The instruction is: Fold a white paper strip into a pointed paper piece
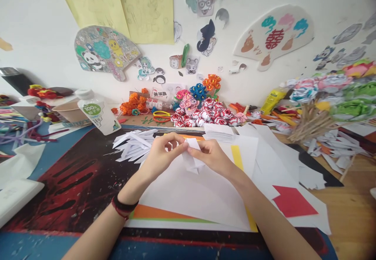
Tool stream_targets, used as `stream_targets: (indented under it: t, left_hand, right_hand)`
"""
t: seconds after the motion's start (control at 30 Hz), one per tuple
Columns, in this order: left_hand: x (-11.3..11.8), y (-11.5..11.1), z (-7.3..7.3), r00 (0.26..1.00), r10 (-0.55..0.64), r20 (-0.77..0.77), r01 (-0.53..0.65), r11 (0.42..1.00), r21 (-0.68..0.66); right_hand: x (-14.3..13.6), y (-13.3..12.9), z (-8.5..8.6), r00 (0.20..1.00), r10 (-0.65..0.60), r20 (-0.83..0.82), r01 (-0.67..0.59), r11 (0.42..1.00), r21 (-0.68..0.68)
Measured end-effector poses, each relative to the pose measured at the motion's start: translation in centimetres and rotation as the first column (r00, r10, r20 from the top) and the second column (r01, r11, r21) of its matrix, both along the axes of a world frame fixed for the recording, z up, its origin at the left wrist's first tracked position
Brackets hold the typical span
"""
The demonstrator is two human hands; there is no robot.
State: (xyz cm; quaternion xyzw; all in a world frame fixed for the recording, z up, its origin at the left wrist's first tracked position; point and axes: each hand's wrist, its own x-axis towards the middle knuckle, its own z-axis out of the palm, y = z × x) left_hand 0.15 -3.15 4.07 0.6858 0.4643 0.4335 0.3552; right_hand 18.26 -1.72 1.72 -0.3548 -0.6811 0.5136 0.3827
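A small folded piece of white paper (193,159) is held upright above large white sheets (199,201). My left hand (164,152) pinches its upper left edge between thumb and fingers. Opposite it, my right hand (213,156) grips the upper right part, the two thumbs nearly touching. The paper's lower end hangs free below the thumbs. Behind my hands lies a stack of white paper pieces (219,130). A heap of folded white strips (133,144) is to the left.
Red and white paper flowers (205,113) line the back by the wall. A white bottle (98,113) stands back left. Red paper (293,202) lies at right, near wooden sticks (311,123). A white box (17,197) sits at the left edge.
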Motion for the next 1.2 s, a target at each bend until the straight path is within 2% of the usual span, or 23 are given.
stream_targets:
  t: [0.17,0.33,0.47,0.8,1.2]
  left_hand:
    - [-0.27,0.19,0.01,1.0,0.018,0.004,-0.018,1.0,-0.012]
    - [-0.48,0.19,0.14,0.998,0.009,-0.064,-0.009,1.0,-0.001]
    - [-0.49,0.1,-0.07,0.999,0.038,-0.008,-0.038,0.999,-0.026]
    - [-0.04,-0.02,-0.41,0.978,0.05,0.202,-0.015,0.986,-0.169]
    - [-0.19,-0.02,-0.37,0.987,0.004,0.16,0.015,0.993,-0.116]
  right_hand:
    - [0.12,0.11,-0.06,0.999,-0.016,-0.039,0.015,1.0,-0.012]
    - [0.25,0.16,-0.16,0.999,-0.029,-0.032,0.028,0.999,-0.015]
    - [0.23,0.07,-0.1,1.0,-0.024,-0.017,0.024,0.999,-0.042]
    - [-0.01,0.1,-0.18,0.998,-0.013,-0.054,0.012,1.0,-0.029]
    - [-0.33,0.07,-0.39,0.996,-0.041,-0.084,0.036,0.998,-0.056]
